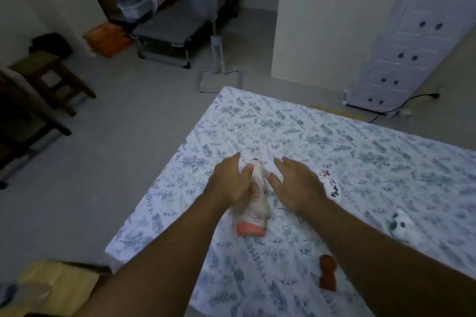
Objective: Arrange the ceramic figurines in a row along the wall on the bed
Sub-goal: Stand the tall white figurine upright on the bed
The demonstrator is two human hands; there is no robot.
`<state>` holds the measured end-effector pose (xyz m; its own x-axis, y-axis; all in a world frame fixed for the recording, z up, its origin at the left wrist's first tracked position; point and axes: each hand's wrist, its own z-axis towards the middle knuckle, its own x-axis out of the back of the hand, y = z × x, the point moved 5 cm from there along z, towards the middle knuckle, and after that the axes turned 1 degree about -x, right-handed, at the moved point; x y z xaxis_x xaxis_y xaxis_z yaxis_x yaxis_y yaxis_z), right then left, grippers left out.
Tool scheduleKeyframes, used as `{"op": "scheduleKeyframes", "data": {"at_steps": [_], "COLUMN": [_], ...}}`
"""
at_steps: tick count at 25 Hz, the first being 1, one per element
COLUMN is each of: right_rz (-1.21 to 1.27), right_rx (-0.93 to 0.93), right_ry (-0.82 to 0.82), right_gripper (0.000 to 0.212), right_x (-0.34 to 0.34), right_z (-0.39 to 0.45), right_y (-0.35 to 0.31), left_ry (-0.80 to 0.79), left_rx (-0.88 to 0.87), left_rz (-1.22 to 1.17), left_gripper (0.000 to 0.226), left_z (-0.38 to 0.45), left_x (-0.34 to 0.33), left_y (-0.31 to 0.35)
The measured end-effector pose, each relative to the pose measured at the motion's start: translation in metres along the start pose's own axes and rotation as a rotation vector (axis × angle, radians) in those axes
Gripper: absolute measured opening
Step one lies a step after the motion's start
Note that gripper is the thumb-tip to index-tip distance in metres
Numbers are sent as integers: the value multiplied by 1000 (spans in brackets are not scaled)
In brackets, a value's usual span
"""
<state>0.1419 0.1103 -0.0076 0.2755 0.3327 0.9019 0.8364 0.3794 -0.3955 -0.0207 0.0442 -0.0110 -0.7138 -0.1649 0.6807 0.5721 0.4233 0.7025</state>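
A tall white figurine point(253, 211) with a pink base and red line drawings stands on the leaf-patterned bed sheet point(283, 131). My left hand point(230, 183) grips its left side, thumb on its upper part. My right hand point(296, 183) hovers just right of it, fingers spread, thumb tip near the figurine; contact is unclear. A white figurine with red and black marks point(331, 183) lies just right of my right hand. A white and grey figurine point(401, 226) lies further right. A small reddish-brown figurine point(328, 276) lies near my right forearm.
The bed's left edge and far corner point(226, 90) border the grey floor. A fan stand point(219, 69), a folding cot point(175, 33), a wooden stool point(51, 74) and a white drawer tower point(412, 46) stand around. A cardboard box point(59, 283) sits at bottom left.
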Motion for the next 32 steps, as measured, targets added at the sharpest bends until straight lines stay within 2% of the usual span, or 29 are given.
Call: {"op": "scheduleKeyframes", "data": {"at_steps": [3,4,7,10,12,14,17,25,32], "right_rz": [299,416,632,791,894,901,865,827,827], "right_rx": [-174,-212,-262,-236,-178,-92,-11,46,32], "right_ry": [-226,-274,-251,-233,-222,-151,-83,-67,-64], "right_gripper": [68,70,69,78,78,72,83,87,85], "right_x": [-59,-70,-81,-70,-62,-54,-53,-67,-71], "right_z": [-3,-9,-1,7,8,8,-2,-19,-19], "right_y": [-5,-10,-13,-16,-23,-31,-42,-33,-30], "left_ry": [-153,-223,-303,-290,-265,-243,-162,-26,-62], "left_rx": [268,303,328,315,224,59,-109,-215,-260], "left_rz": [-209,-262,-428,-571,-662,-673,-610,-500,-479], "left_gripper": [58,55,46,60,70,68,62,64,64], "left_z": [11,10,12,13,13,10,-2,-24,-21], "left_x": [-31,-38,-41,-15,7,23,30,0,0], "left_y": [-50,-59,-66,-66,-61,-53,-55,-71,-69]}}
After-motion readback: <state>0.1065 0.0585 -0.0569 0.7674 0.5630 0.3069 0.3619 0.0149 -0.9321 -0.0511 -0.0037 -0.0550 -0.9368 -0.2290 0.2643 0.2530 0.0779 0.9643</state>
